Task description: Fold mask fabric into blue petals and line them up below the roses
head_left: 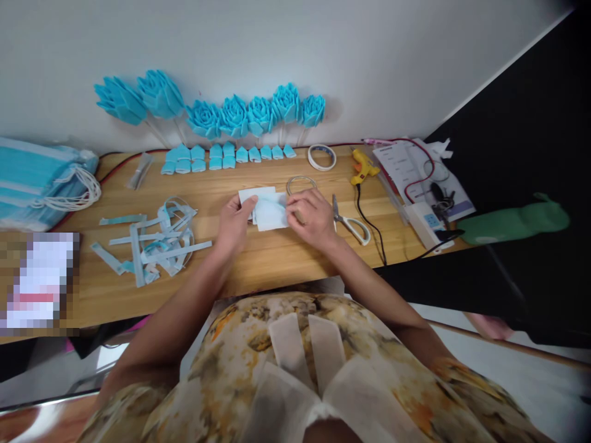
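Hnds x2 w/ fabric, flwrs x7

Front edge of table: bare wood btwn forearms, OK to pass up to L hand & R hand. Strap pile blocks twd L edge. Scissors just beside R hand, wire ring just behind it. Back edge mostly blocked w/ folded pieces, then tape roll; small gap btwn tape roll & glue gun. Cord crosses to front edge nr R end.
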Demonstrator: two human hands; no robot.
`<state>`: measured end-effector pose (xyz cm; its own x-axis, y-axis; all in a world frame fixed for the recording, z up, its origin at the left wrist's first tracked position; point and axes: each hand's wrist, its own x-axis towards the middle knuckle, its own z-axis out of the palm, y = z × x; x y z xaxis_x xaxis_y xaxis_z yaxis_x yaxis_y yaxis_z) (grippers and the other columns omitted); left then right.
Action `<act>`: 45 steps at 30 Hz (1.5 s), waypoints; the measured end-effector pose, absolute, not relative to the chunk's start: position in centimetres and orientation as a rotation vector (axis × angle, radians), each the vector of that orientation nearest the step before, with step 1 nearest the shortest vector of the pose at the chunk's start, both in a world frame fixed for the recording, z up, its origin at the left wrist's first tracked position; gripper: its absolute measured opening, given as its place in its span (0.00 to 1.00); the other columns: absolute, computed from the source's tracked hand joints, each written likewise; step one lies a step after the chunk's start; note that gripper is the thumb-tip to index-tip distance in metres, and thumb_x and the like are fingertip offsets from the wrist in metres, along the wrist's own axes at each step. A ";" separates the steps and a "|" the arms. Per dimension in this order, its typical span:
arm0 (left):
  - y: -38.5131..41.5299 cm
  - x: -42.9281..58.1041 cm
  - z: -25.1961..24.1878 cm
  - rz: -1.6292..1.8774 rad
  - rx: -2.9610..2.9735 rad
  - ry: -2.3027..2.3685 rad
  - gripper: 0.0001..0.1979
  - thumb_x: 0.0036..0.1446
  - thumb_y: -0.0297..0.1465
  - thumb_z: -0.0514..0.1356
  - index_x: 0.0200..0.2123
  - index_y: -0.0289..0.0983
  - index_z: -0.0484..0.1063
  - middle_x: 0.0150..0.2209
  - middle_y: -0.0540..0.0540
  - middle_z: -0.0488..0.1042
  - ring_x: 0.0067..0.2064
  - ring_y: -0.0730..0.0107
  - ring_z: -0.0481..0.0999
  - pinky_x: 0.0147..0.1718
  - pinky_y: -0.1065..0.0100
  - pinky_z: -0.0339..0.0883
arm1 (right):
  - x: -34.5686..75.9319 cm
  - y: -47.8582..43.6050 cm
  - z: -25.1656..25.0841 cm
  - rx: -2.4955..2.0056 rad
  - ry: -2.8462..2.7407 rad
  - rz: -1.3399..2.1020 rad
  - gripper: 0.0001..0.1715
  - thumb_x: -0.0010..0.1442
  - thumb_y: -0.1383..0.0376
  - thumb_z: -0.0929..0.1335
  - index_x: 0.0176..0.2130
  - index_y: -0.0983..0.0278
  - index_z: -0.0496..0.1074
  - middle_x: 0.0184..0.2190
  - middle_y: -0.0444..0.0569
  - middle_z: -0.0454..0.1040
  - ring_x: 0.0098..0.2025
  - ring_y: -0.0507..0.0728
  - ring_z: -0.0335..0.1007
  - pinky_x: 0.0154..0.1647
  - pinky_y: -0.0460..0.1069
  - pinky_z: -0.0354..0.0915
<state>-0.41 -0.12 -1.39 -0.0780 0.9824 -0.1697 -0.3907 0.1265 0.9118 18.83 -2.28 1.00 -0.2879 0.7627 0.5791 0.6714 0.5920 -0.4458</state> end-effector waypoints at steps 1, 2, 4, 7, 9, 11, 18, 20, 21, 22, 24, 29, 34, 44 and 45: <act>-0.2 -0.4 -1.4 1.326 0.766 1.047 0.14 0.49 0.39 0.73 0.35 0.37 0.79 0.29 0.51 0.79 0.28 0.73 0.73 0.28 0.71 0.67 | 18.8 -2.3 1.0 -1.124 -1.987 0.215 0.07 0.62 0.68 0.67 0.32 0.57 0.71 0.41 0.48 0.82 0.44 0.61 0.76 0.49 0.59 0.68; -0.2 -0.3 -1.3 1.311 0.772 1.032 0.14 0.50 0.39 0.72 0.36 0.37 0.78 0.29 0.51 0.79 0.27 0.74 0.73 0.28 0.72 0.66 | 18.7 -2.3 1.0 -1.112 -1.939 0.290 0.06 0.62 0.68 0.67 0.33 0.57 0.71 0.41 0.47 0.83 0.45 0.60 0.78 0.50 0.58 0.69; -0.3 -0.3 -1.1 1.277 0.770 1.008 0.15 0.51 0.40 0.72 0.38 0.38 0.78 0.29 0.52 0.78 0.27 0.74 0.72 0.26 0.73 0.65 | 18.5 -2.3 1.0 -1.090 -1.857 0.418 0.06 0.61 0.69 0.68 0.34 0.58 0.71 0.43 0.47 0.84 0.46 0.59 0.80 0.51 0.57 0.70; -0.3 -0.2 -0.8 1.266 0.741 0.987 0.15 0.51 0.39 0.72 0.39 0.38 0.76 0.28 0.53 0.76 0.25 0.76 0.70 0.23 0.74 0.62 | 18.3 -2.5 1.3 -1.065 -1.825 0.501 0.05 0.60 0.69 0.69 0.34 0.58 0.70 0.44 0.48 0.85 0.46 0.60 0.82 0.51 0.57 0.71; -0.2 -0.3 -0.8 1.282 0.711 0.982 0.14 0.51 0.38 0.72 0.37 0.38 0.75 0.26 0.54 0.75 0.24 0.77 0.69 0.22 0.74 0.60 | 18.3 -2.7 1.8 -1.062 -1.827 0.534 0.04 0.60 0.68 0.69 0.33 0.58 0.70 0.44 0.48 0.86 0.46 0.60 0.82 0.52 0.58 0.72; -0.1 -0.4 -0.8 1.292 0.687 0.973 0.14 0.52 0.38 0.72 0.37 0.38 0.75 0.27 0.52 0.76 0.25 0.75 0.72 0.23 0.74 0.63 | 18.6 -3.1 2.4 -1.073 -1.808 0.606 0.04 0.60 0.65 0.70 0.33 0.58 0.70 0.43 0.48 0.85 0.46 0.61 0.82 0.52 0.58 0.72; 0.0 -0.6 -0.9 1.304 0.711 0.969 0.18 0.53 0.42 0.72 0.41 0.39 0.76 0.39 0.45 0.83 0.43 0.61 0.82 0.40 0.66 0.74 | 20.9 -6.3 6.8 -0.739 -1.669 1.212 0.12 0.59 0.53 0.76 0.36 0.57 0.77 0.31 0.48 0.81 0.33 0.58 0.79 0.37 0.54 0.74; -0.1 -0.6 -0.9 1.316 0.735 0.955 0.20 0.52 0.43 0.73 0.42 0.38 0.76 0.41 0.44 0.84 0.47 0.59 0.82 0.43 0.64 0.74 | 21.0 -6.7 7.5 -0.722 -1.647 1.312 0.16 0.58 0.52 0.77 0.41 0.57 0.80 0.29 0.46 0.80 0.30 0.57 0.77 0.33 0.52 0.73; -0.1 -0.6 -0.8 1.318 0.735 0.954 0.20 0.51 0.43 0.73 0.42 0.38 0.77 0.42 0.43 0.84 0.47 0.58 0.82 0.44 0.64 0.74 | 20.8 -6.6 7.4 -0.783 -1.640 1.318 0.18 0.57 0.51 0.78 0.43 0.57 0.81 0.29 0.46 0.79 0.30 0.56 0.76 0.32 0.51 0.71; -0.2 -0.5 -0.8 1.314 0.728 0.953 0.21 0.50 0.43 0.73 0.42 0.38 0.77 0.42 0.43 0.84 0.47 0.58 0.82 0.43 0.64 0.74 | 20.5 -6.4 7.1 -0.875 -1.627 1.306 0.19 0.57 0.50 0.78 0.44 0.57 0.81 0.29 0.45 0.78 0.29 0.54 0.74 0.30 0.50 0.69; -0.4 -0.5 -0.6 1.294 0.703 0.945 0.21 0.49 0.43 0.74 0.42 0.38 0.77 0.42 0.43 0.84 0.45 0.58 0.83 0.41 0.65 0.74 | 19.8 -5.4 5.9 -1.066 -1.566 1.239 0.20 0.56 0.49 0.78 0.42 0.59 0.82 0.27 0.43 0.76 0.27 0.52 0.68 0.27 0.47 0.64; -0.3 -0.2 -0.3 1.312 0.653 0.961 0.20 0.47 0.42 0.75 0.39 0.38 0.77 0.35 0.47 0.84 0.41 0.61 0.83 0.37 0.66 0.73 | 18.5 -2.6 1.8 -1.213 -1.372 1.110 0.16 0.55 0.52 0.77 0.37 0.60 0.82 0.29 0.42 0.75 0.30 0.51 0.68 0.31 0.46 0.64; -0.3 0.1 -0.4 1.305 0.645 0.918 0.20 0.45 0.42 0.76 0.37 0.39 0.77 0.32 0.50 0.82 0.33 0.68 0.79 0.34 0.68 0.71 | 18.5 -1.3 0.1 -1.177 -1.377 0.975 0.09 0.55 0.57 0.76 0.36 0.59 0.82 0.57 0.51 0.77 0.57 0.59 0.73 0.47 0.50 0.71; -0.3 -0.2 -0.7 1.273 0.627 0.925 0.21 0.44 0.43 0.76 0.38 0.37 0.78 0.33 0.48 0.82 0.31 0.69 0.77 0.30 0.69 0.70 | 19.0 -1.7 0.7 -1.332 -1.399 0.883 0.12 0.57 0.58 0.73 0.39 0.62 0.81 0.33 0.45 0.80 0.32 0.52 0.70 0.35 0.48 0.65; -0.3 -0.2 -0.6 1.286 0.611 0.927 0.22 0.43 0.43 0.77 0.37 0.37 0.78 0.33 0.48 0.82 0.32 0.69 0.78 0.30 0.68 0.71 | 19.2 -2.1 1.6 -1.333 -1.405 0.846 0.10 0.57 0.59 0.73 0.39 0.61 0.81 0.33 0.45 0.80 0.32 0.52 0.70 0.35 0.48 0.65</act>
